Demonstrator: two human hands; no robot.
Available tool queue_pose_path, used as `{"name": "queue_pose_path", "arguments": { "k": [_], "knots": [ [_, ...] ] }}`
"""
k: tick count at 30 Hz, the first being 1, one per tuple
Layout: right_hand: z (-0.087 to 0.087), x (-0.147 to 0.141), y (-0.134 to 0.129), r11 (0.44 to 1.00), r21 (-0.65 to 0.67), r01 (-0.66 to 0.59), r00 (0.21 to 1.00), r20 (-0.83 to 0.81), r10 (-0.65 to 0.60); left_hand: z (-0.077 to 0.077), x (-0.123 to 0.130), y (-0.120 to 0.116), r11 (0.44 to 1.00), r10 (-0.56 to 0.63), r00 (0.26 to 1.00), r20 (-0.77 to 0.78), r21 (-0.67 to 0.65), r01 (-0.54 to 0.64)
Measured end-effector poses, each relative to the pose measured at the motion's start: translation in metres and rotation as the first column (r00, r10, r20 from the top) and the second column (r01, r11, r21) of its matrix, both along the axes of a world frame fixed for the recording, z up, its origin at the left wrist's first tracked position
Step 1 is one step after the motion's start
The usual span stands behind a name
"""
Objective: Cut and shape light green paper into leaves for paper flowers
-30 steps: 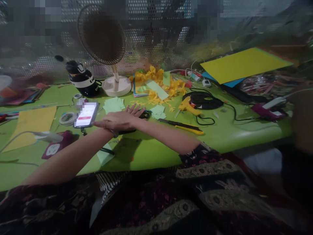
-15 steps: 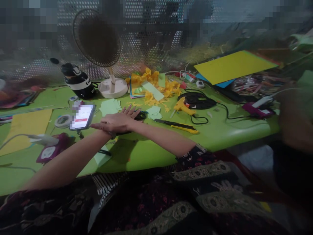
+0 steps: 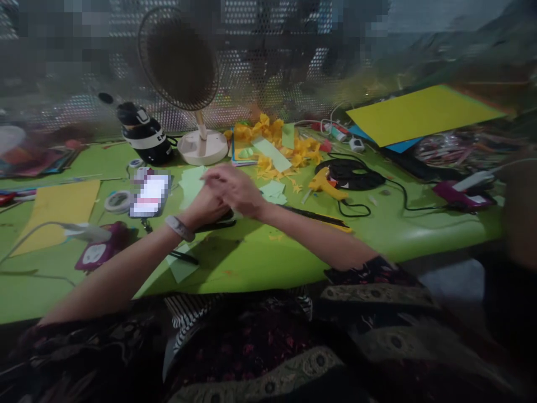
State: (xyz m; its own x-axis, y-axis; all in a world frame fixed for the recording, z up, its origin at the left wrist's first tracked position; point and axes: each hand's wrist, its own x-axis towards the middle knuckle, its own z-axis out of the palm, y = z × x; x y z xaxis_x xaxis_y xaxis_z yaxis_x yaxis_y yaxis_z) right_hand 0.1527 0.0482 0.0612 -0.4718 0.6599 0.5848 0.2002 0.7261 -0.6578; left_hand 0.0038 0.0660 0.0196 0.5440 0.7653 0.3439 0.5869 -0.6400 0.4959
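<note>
My right hand (image 3: pixel 241 187) lies across my left hand (image 3: pixel 205 208) above the green table. Motion smears the right fingers, and the left fingers are mostly hidden beneath them. A light band (image 3: pixel 180 228) circles my left wrist. Partly covered below the hands is a dark object (image 3: pixel 216 225) whose kind I cannot make out. Pale green paper pieces (image 3: pixel 274 192) lie just right of the hands, with more green paper (image 3: pixel 191 187) to their left. A yellow-and-black cutter knife (image 3: pixel 321 217) rests by my right forearm. Left of the hands, a lit phone (image 3: pixel 150 196) lies face up.
Behind stand a fan (image 3: pixel 203 148) and a black bottle (image 3: pixel 146 143). Yellow paper flowers (image 3: pixel 266 134) are heaped at the back. A yellow glue gun (image 3: pixel 327 183) with a cord lies right. A tape roll (image 3: pixel 117 201) and purple power sockets (image 3: pixel 98 246) sit left. A person's arm shows far right.
My right hand has slid from the left wrist toward the left hand and fingers, baring the wrist band. The left fingers, spread before, are now covered. The whole view has shifted slightly.
</note>
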Motion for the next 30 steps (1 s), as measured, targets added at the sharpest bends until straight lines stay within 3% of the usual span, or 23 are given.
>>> {"name": "queue_pose_path", "arguments": {
  "k": [2,3,5,8,13,18,26,30],
  "knots": [
    [0.001,0.020,0.001,0.981,-0.143,0.132,0.990,-0.027,-0.137,0.007,-0.014,-0.010,1.000,0.015,0.999,-0.035,-0.021,-0.016],
    [-0.001,0.030,0.001,0.954,-0.238,0.180,0.984,0.044,-0.175,0.010,-0.022,-0.015,0.998,0.030,0.997,-0.066,-0.054,-0.034],
    [-0.007,0.043,0.000,0.877,-0.387,0.286,0.947,0.251,-0.199,0.012,-0.038,-0.022,0.992,0.012,0.993,-0.115,-0.120,-0.026],
    [-0.023,0.051,-0.003,0.780,-0.506,0.368,0.885,0.447,-0.128,0.007,-0.055,-0.024,0.992,-0.081,0.989,-0.125,-0.111,0.067],
    [-0.038,0.044,-0.007,0.675,-0.665,0.318,0.906,0.423,-0.010,-0.002,-0.056,-0.021,0.983,-0.163,0.985,-0.048,-0.095,0.158],
    [-0.028,0.038,-0.014,0.552,-0.795,0.253,0.945,0.325,0.035,0.000,-0.049,-0.029,0.986,-0.151,0.986,-0.070,-0.087,0.145],
    [-0.022,0.044,-0.016,0.516,-0.808,0.284,0.934,0.355,0.042,0.003,-0.056,-0.034,0.990,-0.095,0.989,-0.113,-0.115,0.082],
    [-0.016,0.061,-0.008,0.620,-0.736,0.271,0.949,0.312,-0.044,0.012,-0.060,-0.035,0.984,-0.078,0.990,-0.115,-0.171,0.058]
  ]
}}
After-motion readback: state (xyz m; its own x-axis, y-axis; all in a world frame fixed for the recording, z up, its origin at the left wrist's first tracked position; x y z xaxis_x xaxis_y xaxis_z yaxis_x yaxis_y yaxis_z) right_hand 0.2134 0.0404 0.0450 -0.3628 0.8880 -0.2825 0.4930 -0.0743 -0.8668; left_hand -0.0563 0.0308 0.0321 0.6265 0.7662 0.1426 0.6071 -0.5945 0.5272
